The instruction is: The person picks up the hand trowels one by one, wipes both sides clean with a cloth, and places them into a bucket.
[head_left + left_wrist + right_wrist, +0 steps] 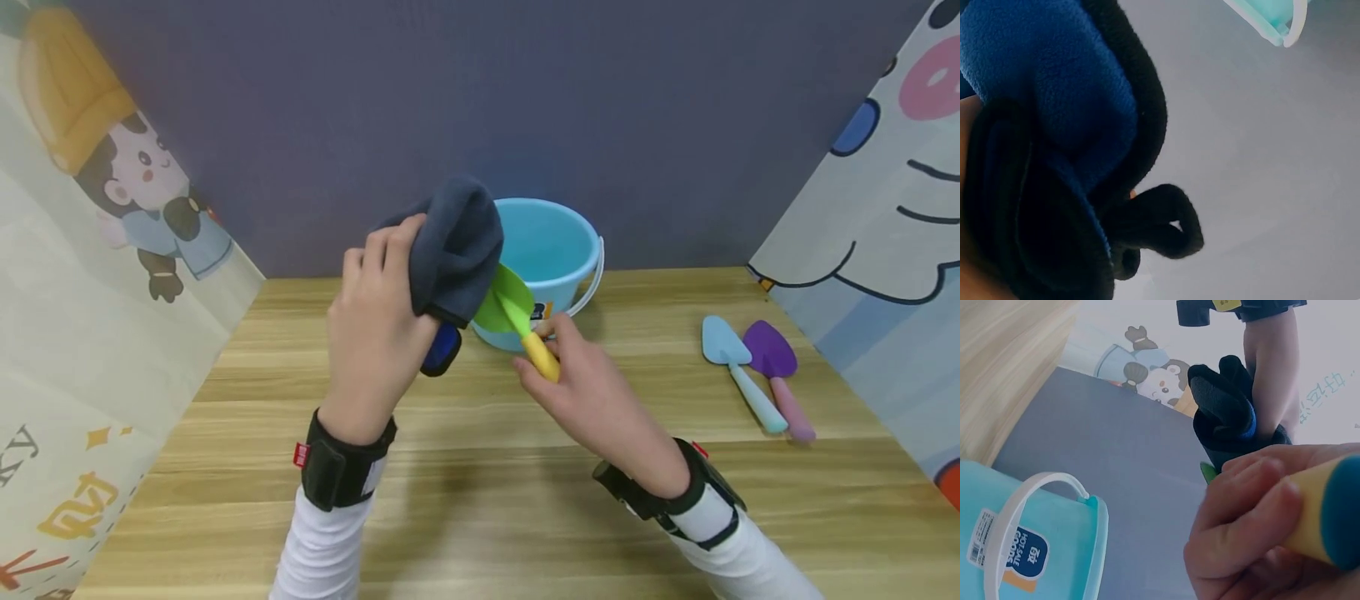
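Note:
My left hand (378, 321) grips a bunched dark blue-grey cloth (461, 250) with black edging. A bright blue side of the cloth (1079, 81) and a black loop show in the left wrist view. My right hand (592, 387) holds a toy shovel by its yellow handle (542, 357). The shovel's green blade (506, 302) meets the lower right edge of the cloth, which hides part of it. Just behind both hands stands a light blue bucket (551, 242) with a white handle. In the right wrist view the fingers (1241, 519) curl round the yellow handle.
On the right of the wooden table (480, 500) lie a light blue toy shovel (723, 342) and a purple toy shovel (772, 350), their handles close together. A dark panel (480, 100) rises behind the bucket. Printed cloths (75, 333) border both sides.

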Tool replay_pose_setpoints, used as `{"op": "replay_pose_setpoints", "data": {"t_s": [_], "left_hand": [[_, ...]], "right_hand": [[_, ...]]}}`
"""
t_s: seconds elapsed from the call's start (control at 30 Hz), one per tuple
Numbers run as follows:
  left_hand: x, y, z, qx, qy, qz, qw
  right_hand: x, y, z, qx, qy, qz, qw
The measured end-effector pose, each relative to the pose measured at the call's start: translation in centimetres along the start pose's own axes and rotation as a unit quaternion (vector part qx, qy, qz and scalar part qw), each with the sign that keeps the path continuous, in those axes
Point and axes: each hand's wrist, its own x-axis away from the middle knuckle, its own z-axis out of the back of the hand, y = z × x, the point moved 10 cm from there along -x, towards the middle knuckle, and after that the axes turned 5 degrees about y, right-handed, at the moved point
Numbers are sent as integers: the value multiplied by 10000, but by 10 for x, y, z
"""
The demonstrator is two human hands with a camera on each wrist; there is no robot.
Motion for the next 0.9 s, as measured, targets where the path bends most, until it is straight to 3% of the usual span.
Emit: {"op": "replay_pose_setpoints", "data": {"t_s": [0.3, 0.53, 0.77, 0.9], "left_hand": [[-1, -9, 5, -11, -21, 201, 9998], [-3, -14, 10, 95, -6, 304, 9995], [-3, -15, 11, 171, -24, 347, 9993], [-3, -16, 11, 207, -39, 365, 9991]], "right_hand": [[-1, -6, 8, 603, 612, 414, 9954], [-5, -10, 12, 531, 829, 775, 9921], [-27, -16, 38, 938, 1271, 1218, 9799], [-48, -22, 56, 1226, 1405, 1219, 9749]]}}
